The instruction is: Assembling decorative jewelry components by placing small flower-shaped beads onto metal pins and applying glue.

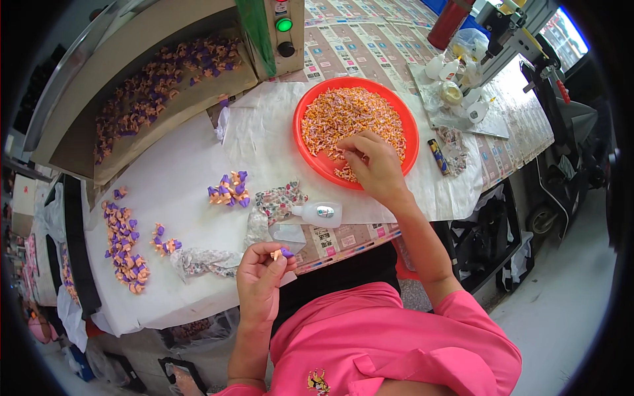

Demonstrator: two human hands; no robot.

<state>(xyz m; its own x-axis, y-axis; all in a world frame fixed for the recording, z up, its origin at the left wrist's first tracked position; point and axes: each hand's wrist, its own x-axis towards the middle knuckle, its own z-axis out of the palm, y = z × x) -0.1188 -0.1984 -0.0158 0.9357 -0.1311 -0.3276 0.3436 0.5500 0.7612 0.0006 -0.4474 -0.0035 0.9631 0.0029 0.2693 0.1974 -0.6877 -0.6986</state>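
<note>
White-covered table [178,191] carries red tray [413,142] of small pieces. Also on it: purple-orange piece clusters [229,190], squeeze bottle [320,212], patterned cloth [281,198].

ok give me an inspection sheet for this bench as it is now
surface: white paper-covered table with printed sheets at the back
job's things: red tray heaped with small orange and purple pieces; assembled purple-orange pieces in small piles and a long row; more in the machine chute
clutter: small clear squeeze bottle, patterned cloths, lighter, plastic bottles at the back
hands: left hand pinches one purple-orange piece; right hand reaches into the tray, fingertips among the pieces
cables: nothing seen
surroundings: control box with green light, scooter parked right
</note>
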